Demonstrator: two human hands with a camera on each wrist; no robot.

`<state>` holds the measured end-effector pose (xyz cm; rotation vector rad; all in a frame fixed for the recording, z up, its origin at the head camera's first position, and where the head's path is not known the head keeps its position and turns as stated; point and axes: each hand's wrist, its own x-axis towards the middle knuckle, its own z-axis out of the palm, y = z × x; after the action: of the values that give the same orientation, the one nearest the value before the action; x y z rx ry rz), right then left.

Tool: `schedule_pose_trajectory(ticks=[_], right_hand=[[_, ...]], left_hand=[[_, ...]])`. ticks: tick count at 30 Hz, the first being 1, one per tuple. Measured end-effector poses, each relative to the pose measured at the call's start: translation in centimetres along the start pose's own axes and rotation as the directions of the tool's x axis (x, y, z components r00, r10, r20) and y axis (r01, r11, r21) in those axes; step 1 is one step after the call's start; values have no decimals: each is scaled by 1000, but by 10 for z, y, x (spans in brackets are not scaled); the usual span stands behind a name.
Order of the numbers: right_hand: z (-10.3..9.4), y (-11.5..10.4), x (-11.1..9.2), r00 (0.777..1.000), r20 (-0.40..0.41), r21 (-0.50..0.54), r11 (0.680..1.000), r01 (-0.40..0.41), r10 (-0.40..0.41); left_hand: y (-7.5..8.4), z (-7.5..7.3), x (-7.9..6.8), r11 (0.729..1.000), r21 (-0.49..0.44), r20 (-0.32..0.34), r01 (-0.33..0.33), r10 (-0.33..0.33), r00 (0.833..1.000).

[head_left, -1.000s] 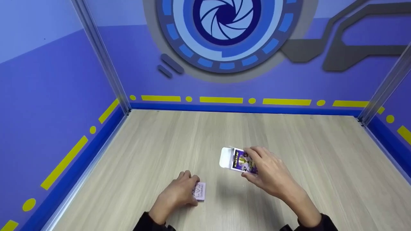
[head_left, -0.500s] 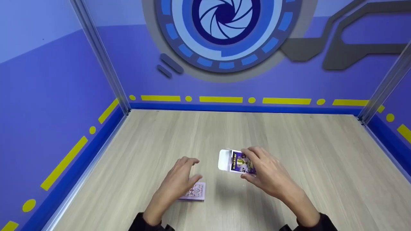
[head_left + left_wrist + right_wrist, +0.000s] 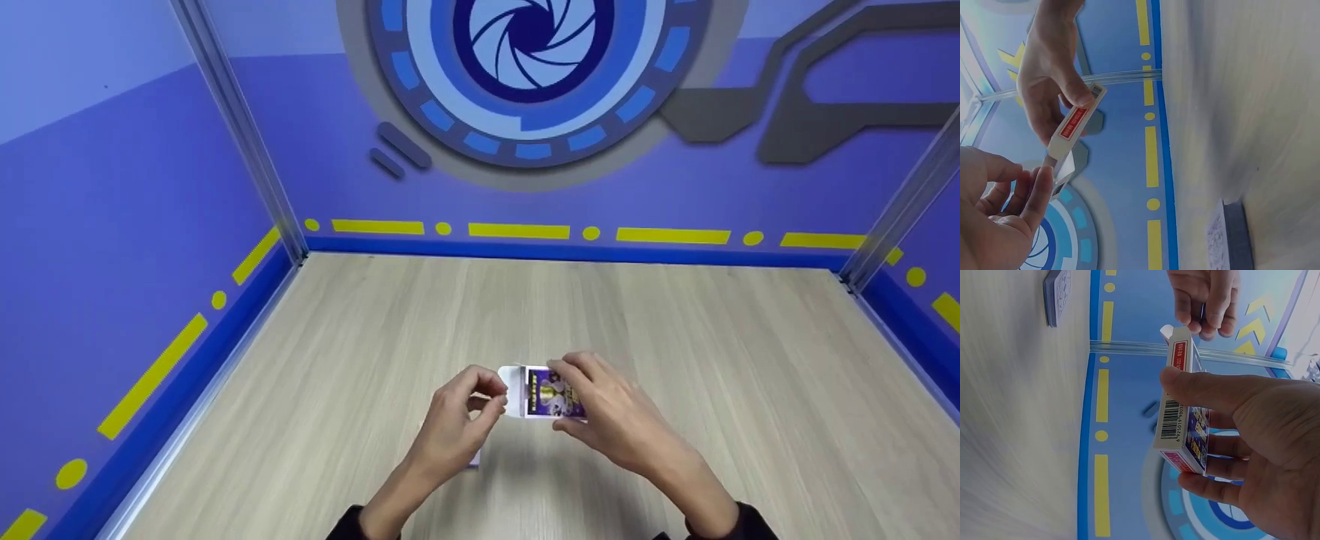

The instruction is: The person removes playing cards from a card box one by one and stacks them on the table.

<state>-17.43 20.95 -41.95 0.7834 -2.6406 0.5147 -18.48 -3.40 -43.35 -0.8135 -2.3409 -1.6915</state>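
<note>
My right hand (image 3: 622, 412) grips a small purple and white playing card box (image 3: 546, 391) above the table, thumb along one narrow side and fingers along the other. The box's white end flap (image 3: 514, 390) stands out toward my left hand (image 3: 459, 416). My left thumb and bent fingers are right at the flap's edge; whether they pinch it is hidden. On the table beneath lies a deck of cards (image 3: 1231, 239), mostly covered by my left hand in the head view. The right wrist view shows the deck (image 3: 1058, 295) apart from both hands.
The wood-grain table (image 3: 675, 322) runs back to a blue printed wall (image 3: 480, 202) with yellow dashes. Side walls stand left and right, with metal posts (image 3: 232, 120) at the corners.
My left hand has left the deck, lifted and moved right to the box flap, its fingers bending. The right hand with the box has shifted slightly left and toward me.
</note>
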Motion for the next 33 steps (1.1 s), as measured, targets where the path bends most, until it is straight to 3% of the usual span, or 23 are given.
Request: schedule_pose_trajectory(ticks=[5,15,23,33], right_hand=[[1,-5,0,1000,6,-10,1000,23,-23],[0,-13,0,997,-3,-3,997,72,-72],[1,-16,-1,996,2,-4,996,86,-86],[3,-17,-1,995,-3,-27,995,95,-95]], left_hand=[[-3,3,-1,999,-20,-4,44,-44,999],[-5,4,0,973,-155,48,172,-166,985],[-5,4,0,966,-160,64,204,-196,978],[-7,7,0,973,-88,6,216,-216,976]])
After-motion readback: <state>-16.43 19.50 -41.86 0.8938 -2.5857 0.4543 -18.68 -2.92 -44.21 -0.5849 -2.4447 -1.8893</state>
